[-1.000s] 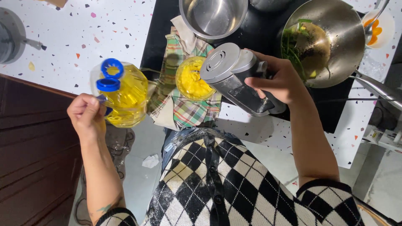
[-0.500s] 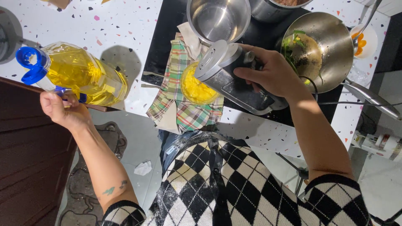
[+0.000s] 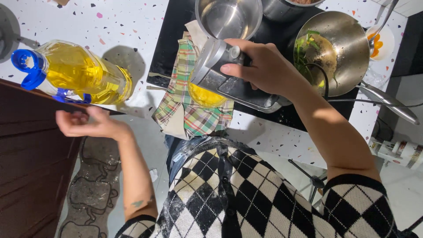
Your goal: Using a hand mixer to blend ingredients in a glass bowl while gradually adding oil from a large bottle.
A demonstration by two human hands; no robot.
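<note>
I am looking down at a grey metal container (image 3: 229,81) — boxy, with a rounded top — which my right hand (image 3: 264,66) is gripping from above, fingers wrapped over its upper side and the thumb pressed along its near face. It is tilting over a bowl of yellow liquid (image 3: 205,94), which is sitting on a checked cloth (image 3: 194,114) at the near edge of the black stovetop (image 3: 176,35).

My left hand (image 3: 88,123) is hovering just below the counter edge, palm up and fingers loosely spread, gripping nothing. Just above it a big bottle of yellow oil (image 3: 83,75) with a blue cap and handle is lying tilted on the speckled white counter (image 3: 66,22) — I cannot tell whether my fingertips are touching its blue handle or only sitting close beneath it.

Beyond the cloth an empty steel pot (image 3: 229,17) is standing on the stovetop. To the right a steel wok (image 3: 339,48) is holding green herbs and a dark sauce, its long handle pointing off to the right. A small white bowl with orange pieces (image 3: 381,42) is sitting just past the wok.
</note>
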